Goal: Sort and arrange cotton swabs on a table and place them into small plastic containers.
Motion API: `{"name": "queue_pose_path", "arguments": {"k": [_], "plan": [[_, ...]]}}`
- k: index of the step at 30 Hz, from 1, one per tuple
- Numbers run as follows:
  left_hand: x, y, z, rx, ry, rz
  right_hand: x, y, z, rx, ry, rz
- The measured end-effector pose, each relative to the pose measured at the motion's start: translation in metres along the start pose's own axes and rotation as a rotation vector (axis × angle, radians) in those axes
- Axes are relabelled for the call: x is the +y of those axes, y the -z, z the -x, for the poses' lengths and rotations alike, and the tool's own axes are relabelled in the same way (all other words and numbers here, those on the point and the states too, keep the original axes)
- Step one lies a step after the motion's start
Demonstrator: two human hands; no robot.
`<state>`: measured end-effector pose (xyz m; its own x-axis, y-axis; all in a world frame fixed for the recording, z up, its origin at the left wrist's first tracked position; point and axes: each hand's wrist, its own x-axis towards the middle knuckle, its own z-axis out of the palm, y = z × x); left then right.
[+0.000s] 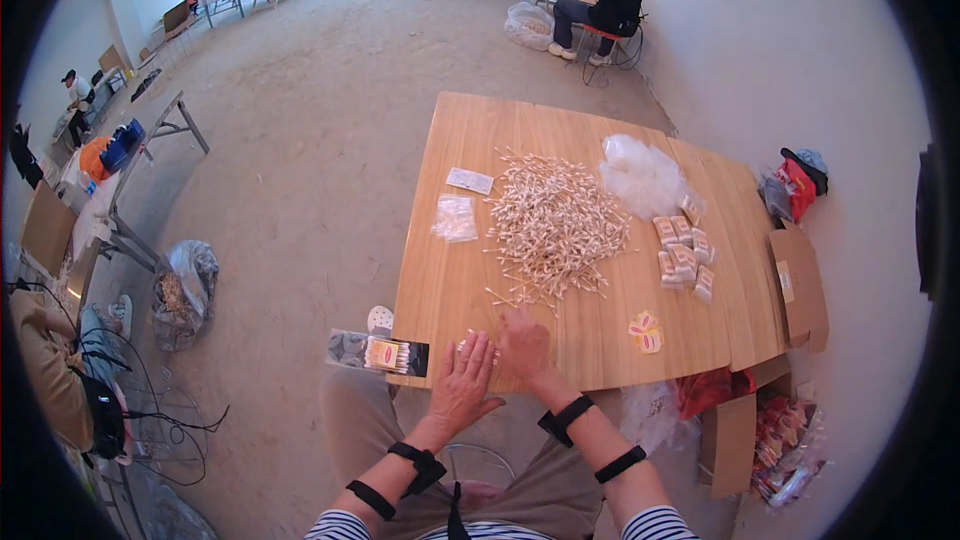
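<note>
Cotton swabs, small bunch [478, 342]: low centre of the frame, at the near edge of the wooden table [440, 290], gathered between the two hands; count too small to tell

Left hand [462, 387]: flat, fingers spread and extended, fingertips touching the bunch; grips nothing

Right hand [523, 347]: palm down just beside the left, fingers loosely curled over the same bunch; whether it pinches any swab cannot be told

Loose swab pile [555, 223]: large heap at table centre, well apart from the hands; judged as the bulk left unpacked

Filled packets [683, 255]: about eight small packs in a cluster, right of the pile; judged as the portion done

Empty clear sachets [456, 217]: left of the pile, unfilled

Clear plastic bag [640, 175]: crumpled, upper right of the table

Printed labels [646, 331]: right of the hands

Flat carton [378, 352]: overhanging the table's near left corner
</note>
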<state>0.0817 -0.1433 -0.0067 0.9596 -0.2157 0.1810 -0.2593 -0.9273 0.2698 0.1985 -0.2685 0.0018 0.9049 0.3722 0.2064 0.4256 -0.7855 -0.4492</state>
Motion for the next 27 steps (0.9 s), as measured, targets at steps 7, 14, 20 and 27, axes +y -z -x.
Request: {"name": "queue_pose_path", "arguments": {"k": [7, 14, 20, 27], "plan": [[0.001, 0.002, 0.001, -0.016, 0.021, 0.019, 0.006, -0.004, -0.037, 0.028, -0.079, 0.182], [0.002, 0.004, -0.001, -0.013, 0.019, 0.009, 0.018, -0.01, -0.039, -0.05, -0.006, 0.233], [0.001, 0.003, -0.002, -0.022, 0.023, 0.006, 0.019, 0.003, -0.048, 0.007, 0.034, 0.236], [0.002, 0.005, 0.0, -0.02, 0.012, 0.009, 0.024, 0.005, -0.046, 0.06, 0.083, 0.105]]}}
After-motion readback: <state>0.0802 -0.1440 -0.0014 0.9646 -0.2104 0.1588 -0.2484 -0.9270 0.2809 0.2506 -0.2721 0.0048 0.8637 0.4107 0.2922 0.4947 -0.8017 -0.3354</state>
